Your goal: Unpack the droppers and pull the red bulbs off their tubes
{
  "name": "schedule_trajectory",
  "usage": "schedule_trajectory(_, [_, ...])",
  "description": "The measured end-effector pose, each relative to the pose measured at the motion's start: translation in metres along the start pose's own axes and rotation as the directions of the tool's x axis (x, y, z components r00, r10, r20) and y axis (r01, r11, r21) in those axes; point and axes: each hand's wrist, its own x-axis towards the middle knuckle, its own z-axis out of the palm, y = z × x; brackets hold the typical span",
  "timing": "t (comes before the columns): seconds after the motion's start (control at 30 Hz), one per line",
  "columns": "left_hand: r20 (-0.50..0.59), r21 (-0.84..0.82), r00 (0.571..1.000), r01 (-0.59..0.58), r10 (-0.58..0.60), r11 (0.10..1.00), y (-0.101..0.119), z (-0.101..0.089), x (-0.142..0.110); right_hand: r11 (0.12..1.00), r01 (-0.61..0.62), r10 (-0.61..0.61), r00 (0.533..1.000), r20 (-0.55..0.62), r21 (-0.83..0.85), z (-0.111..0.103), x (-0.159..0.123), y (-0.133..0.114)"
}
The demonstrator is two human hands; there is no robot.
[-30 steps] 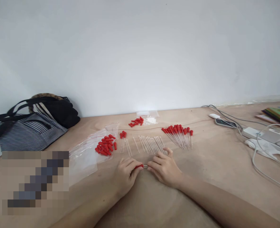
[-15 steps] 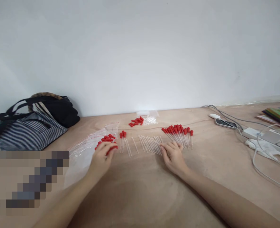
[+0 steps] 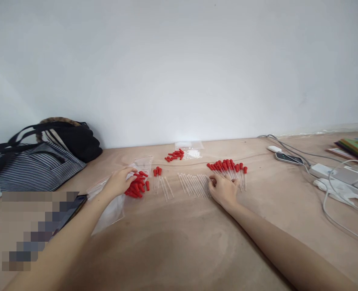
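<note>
At the left, my left hand (image 3: pixel 119 182) is over the edge of a heap of red rubber dropper bulbs (image 3: pixel 135 189), its thumb and fingers apart. Clear plastic bags (image 3: pixel 112 212) lie under and beside that hand. My right hand (image 3: pixel 225 190) rests at the right end of a row of clear thin dropper tubes (image 3: pixel 192 185). Its thumb and forefinger are curled together; what they grip, if anything, is hidden. Just behind it fan out several droppers with red bulbs fitted (image 3: pixel 225 165). A few capped droppers (image 3: pixel 157 171) and bare tubes (image 3: pixel 166 188) lie between my hands.
Farther back are more red bulbs (image 3: pixel 175 154) and a clear bag (image 3: pixel 188 144) near the wall. A striped bag (image 3: pixel 45 167) stands at left, a phone (image 3: pixel 72 210) near my left forearm. At right lie a black-and-white device (image 3: pixel 289 158), cables and a white power strip (image 3: pixel 342 177).
My left hand has moved left and back, opening its fingers and uncovering the bulb heap. My right hand has shifted slightly right. One loose tube now lies closer to its neighbours.
</note>
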Motion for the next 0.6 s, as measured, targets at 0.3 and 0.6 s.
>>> schedule_trajectory(0.3, [0.055,0.188,0.998,-0.042,0.032,0.981,0.063,0.015,0.027,0.998,0.044,-0.045,0.999,0.026,0.046,-0.002,-0.001,-0.001])
schedule_trajectory(0.6, [0.024,0.295,0.988,0.14,-0.153,0.945,0.089,0.039,0.059,0.997,0.057,-0.057,0.998,-0.008,0.056,-0.002,-0.001,0.0])
